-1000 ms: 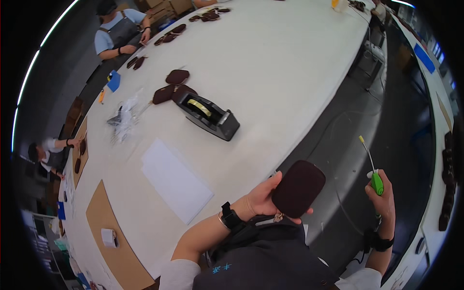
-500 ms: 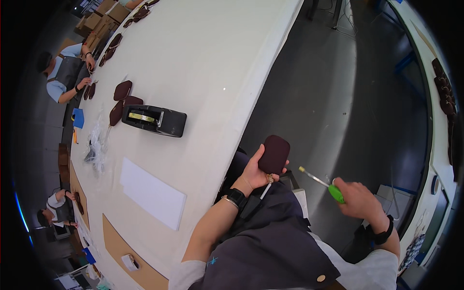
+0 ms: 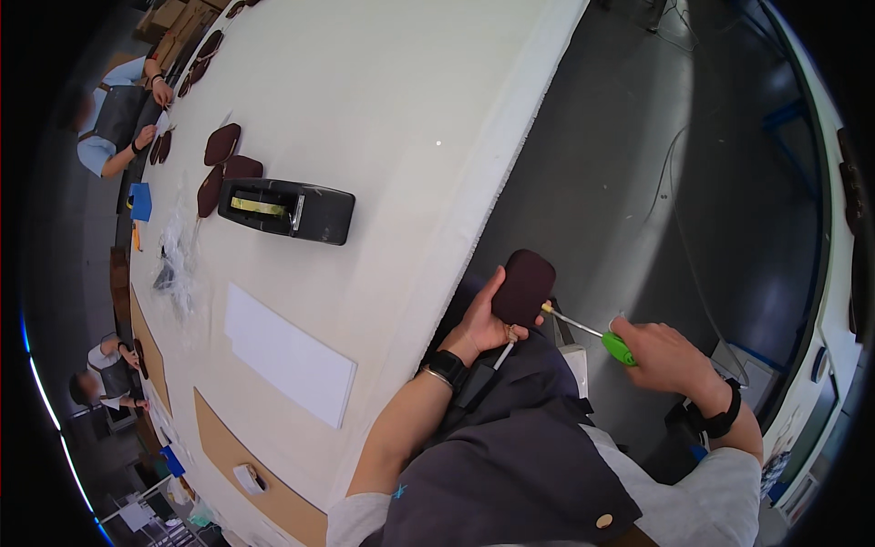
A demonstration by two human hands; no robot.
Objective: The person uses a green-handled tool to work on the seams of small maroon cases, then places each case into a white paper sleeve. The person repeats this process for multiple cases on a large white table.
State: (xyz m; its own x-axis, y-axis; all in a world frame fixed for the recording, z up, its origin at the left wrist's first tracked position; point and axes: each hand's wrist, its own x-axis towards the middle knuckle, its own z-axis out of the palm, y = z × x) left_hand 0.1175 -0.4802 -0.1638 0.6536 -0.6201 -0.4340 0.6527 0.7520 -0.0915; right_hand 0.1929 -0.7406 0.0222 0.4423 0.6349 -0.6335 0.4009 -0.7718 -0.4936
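My left hand (image 3: 478, 325) is closed round a small dark maroon zip case (image 3: 524, 284) with rounded corners, holding it upright beyond the table's edge. A pale cord with a dark rectangular piece (image 3: 475, 387) hangs below it beside my wrist. In my right hand (image 3: 673, 357) is a tool with a green handle (image 3: 618, 348), a thin metal shaft and a yellowish tip; its exact kind is unclear. The tip meets, or nearly meets, the lower right edge of the case, close to my left fingers.
On the white table (image 3: 410, 109) are a black tape dispenser (image 3: 324, 214), several maroon cases (image 3: 221, 144), crumpled clear plastic (image 3: 182, 273), white sheets (image 3: 287, 351) and brown cardboard (image 3: 228, 447). Two people work along the far side. More maroon cases lie on a table at right.
The tool in my right hand has moved left, bringing its tip from a gap away to the case's edge. My left hand still holds the case. The view has shifted slightly.
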